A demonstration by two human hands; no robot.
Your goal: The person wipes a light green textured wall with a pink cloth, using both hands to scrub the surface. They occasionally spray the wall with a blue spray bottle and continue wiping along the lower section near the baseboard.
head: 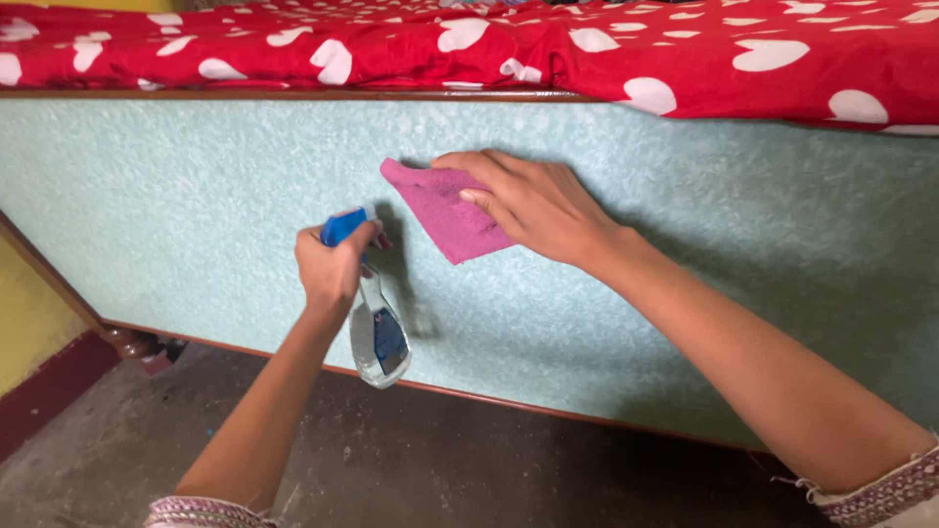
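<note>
Pink cloth (451, 210): pressed flat beneath right hand (536, 207), fingers spread, against pale green bed panel (196, 215). Clear spray bottle (377, 337), blue trigger head: clenched in left hand (333, 269), nozzle turned panelward, just left of cloth. Red heart-print bedsheet (685, 49) above both.

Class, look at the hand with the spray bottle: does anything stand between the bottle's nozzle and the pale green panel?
Nothing visible does. The left hand holds the spray bottle close to the green panel; the pink cloth lies to the right, under the right hand.
</note>
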